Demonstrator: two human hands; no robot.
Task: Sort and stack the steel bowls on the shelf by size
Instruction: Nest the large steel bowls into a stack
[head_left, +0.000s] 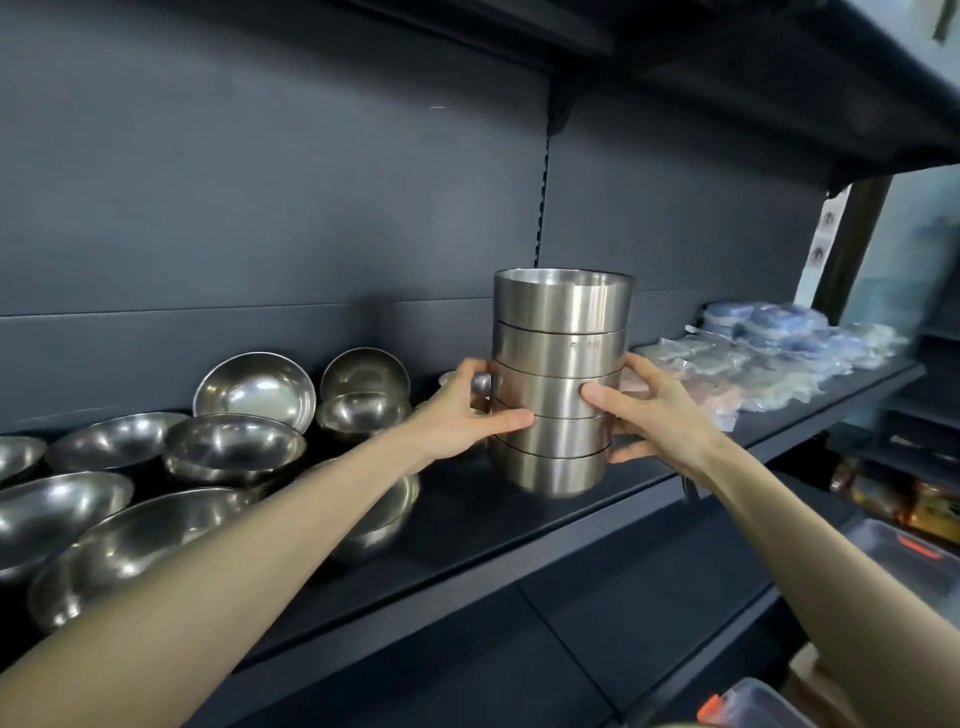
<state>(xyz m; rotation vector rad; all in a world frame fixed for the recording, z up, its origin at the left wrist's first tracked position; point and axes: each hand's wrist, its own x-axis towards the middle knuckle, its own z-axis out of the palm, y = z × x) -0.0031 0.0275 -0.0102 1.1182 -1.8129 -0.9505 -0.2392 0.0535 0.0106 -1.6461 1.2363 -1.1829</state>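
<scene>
A tall stack of several straight-sided brushed steel bowls (561, 332) is at the middle of the dark shelf (519, 525), its base at or just above the shelf surface. My left hand (467, 415) grips the stack's left side and my right hand (654, 410) grips its right side, both around the lower bowls. To the left lie several round shiny steel bowls (234, 452) of different sizes, some nested, two leaning against the back panel (260, 384). My left forearm crosses over a wide bowl (384, 514) near the shelf's front.
Clear plastic-wrapped packs (779, 348) fill the right end of the shelf. The shelf above (779, 67) overhangs the stack. Lower right are plastic boxes (904, 561) and packaged goods (893, 493). A bare strip of shelf runs in front of and right of the stack.
</scene>
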